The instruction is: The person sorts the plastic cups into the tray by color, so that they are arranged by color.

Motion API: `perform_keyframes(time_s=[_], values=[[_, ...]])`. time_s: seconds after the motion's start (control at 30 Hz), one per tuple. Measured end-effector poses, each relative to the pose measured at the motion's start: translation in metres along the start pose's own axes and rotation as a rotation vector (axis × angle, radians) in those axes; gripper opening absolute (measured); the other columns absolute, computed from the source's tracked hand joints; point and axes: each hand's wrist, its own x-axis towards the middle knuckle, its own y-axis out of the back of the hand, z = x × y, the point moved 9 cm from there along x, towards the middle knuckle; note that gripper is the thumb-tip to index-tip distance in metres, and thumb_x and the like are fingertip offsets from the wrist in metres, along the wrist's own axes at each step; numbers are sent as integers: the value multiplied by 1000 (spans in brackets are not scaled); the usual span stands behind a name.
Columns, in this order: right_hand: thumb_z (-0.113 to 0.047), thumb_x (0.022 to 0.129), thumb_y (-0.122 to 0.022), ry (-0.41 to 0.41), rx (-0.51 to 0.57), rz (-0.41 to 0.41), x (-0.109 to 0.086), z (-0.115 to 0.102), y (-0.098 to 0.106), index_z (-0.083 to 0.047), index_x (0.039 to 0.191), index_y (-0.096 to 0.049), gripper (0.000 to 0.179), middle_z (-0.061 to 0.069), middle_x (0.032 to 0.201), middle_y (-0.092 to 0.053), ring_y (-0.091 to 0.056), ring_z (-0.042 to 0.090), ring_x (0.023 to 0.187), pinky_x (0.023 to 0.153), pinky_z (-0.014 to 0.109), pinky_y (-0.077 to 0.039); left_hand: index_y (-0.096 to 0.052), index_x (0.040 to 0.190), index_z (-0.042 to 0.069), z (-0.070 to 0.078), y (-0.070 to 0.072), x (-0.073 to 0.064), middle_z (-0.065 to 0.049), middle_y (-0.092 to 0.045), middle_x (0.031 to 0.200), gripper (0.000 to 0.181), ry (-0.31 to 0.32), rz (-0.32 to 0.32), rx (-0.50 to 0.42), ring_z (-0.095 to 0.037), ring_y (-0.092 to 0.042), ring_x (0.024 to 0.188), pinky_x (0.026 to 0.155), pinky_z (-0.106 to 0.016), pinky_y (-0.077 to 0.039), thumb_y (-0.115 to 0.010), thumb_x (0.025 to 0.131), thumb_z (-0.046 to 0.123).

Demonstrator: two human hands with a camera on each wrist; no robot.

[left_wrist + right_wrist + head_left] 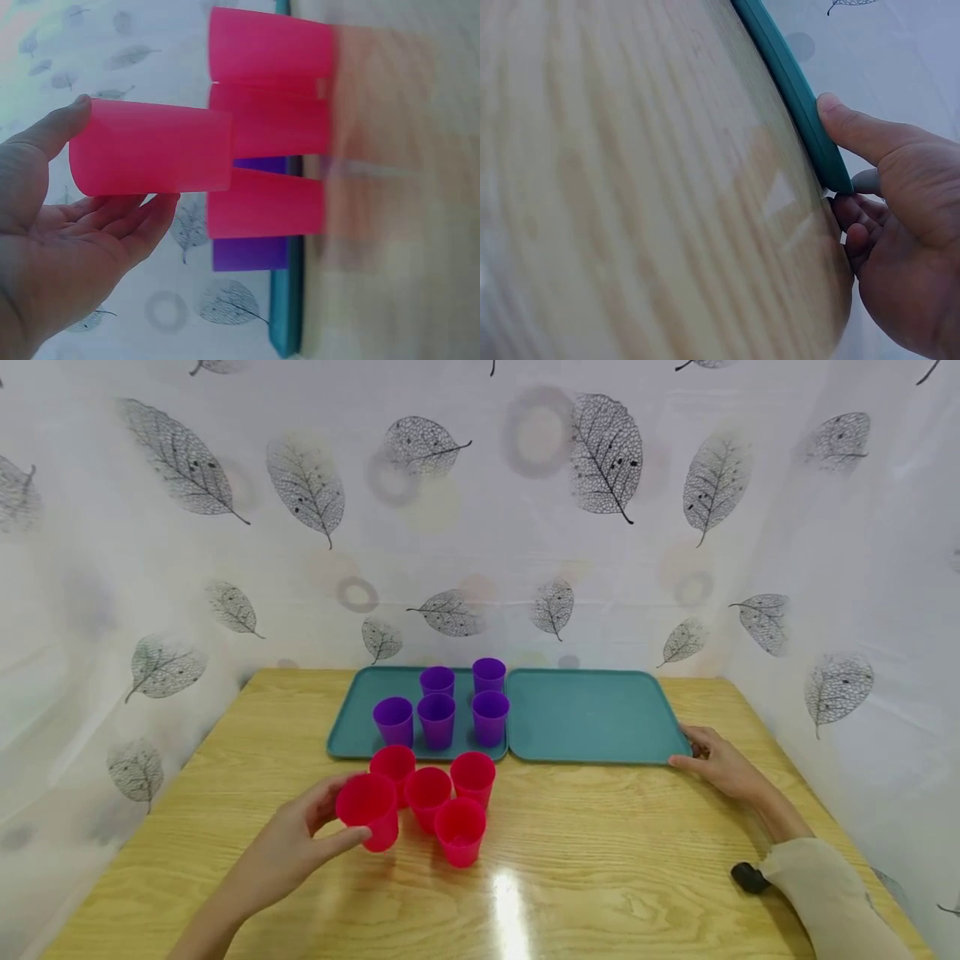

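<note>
My left hand (pixel 296 831) grips a red cup (pixel 381 828) around its side, thumb on the near side and fingers behind. In the left wrist view the held cup (pixel 154 150) is raised off the table, upright, its base higher than those of the other red cups (pixel 274 206). Several red cups (pixel 461 843) stand just right of it. At the far right my right hand (pixel 720 764) pinches the near right corner of a bare teal tray (pixel 588 714). Its thumb (pixel 847 124) lies on the rim, with the other fingers curled below the corner.
Side by side with the bare tray is a second teal tray (pixel 360 710), holding several purple cups (pixel 437 722). Both lie at the back of the wooden table (pixel 615 852), before a leaf-patterned curtain (pixel 480 552). A black object (pixel 748 877) sits by the right sleeve.
</note>
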Motion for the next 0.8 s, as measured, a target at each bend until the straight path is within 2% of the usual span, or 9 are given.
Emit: perform_keyframes(time_s=[0.1, 0.23, 0.4, 0.53, 0.8], values=[[-17, 100, -70, 6, 1, 6, -1, 1, 1, 17, 153, -31, 74, 25, 122, -49, -42, 26, 99, 75, 24, -34, -50, 148, 2, 20, 2, 10, -14, -63, 133, 63, -65, -29, -45, -27, -65, 117, 88, -27, -59, -78, 94, 19], [-17, 100, -70, 8, 21, 8, -1, 1, 1, 16, 153, -31, 74, 25, 122, -48, -41, 27, 100, 75, 24, -34, -48, 149, 2, 52, 0, 32, -14, -64, 133, 63, -130, -57, -54, -22, -68, 113, 88, -28, -59, -78, 94, 15], [-17, 100, -70, 4, 41, 3, -1, 0, 0, 15, 154, -30, 75, 28, 128, -47, -42, 28, 100, 74, 24, -36, -50, 149, 4, 94, -14, 72, -11, -66, 127, 63, -202, -98, -7, -23, -68, 107, 86, -30, -60, -79, 94, 17], [-17, 100, -70, 4, 41, -1, 0, 2, -1, 15, 155, -29, 76, 30, 132, -46, -43, 28, 103, 76, 24, -36, -52, 148, 8, 122, -31, 104, -6, -68, 122, 63, -231, -118, 42, -22, -67, 105, 88, -32, -59, -80, 93, 25], [-16, 100, -71, 10, 35, 8, 1, 6, 1, 15, 154, -30, 75, 28, 126, -49, -43, 28, 101, 77, 24, -38, -54, 145, 9, 158, -57, 169, -6, -67, 111, 60, -253, -132, 59, -23, -63, 99, 84, -38, -56, -77, 95, 32]])
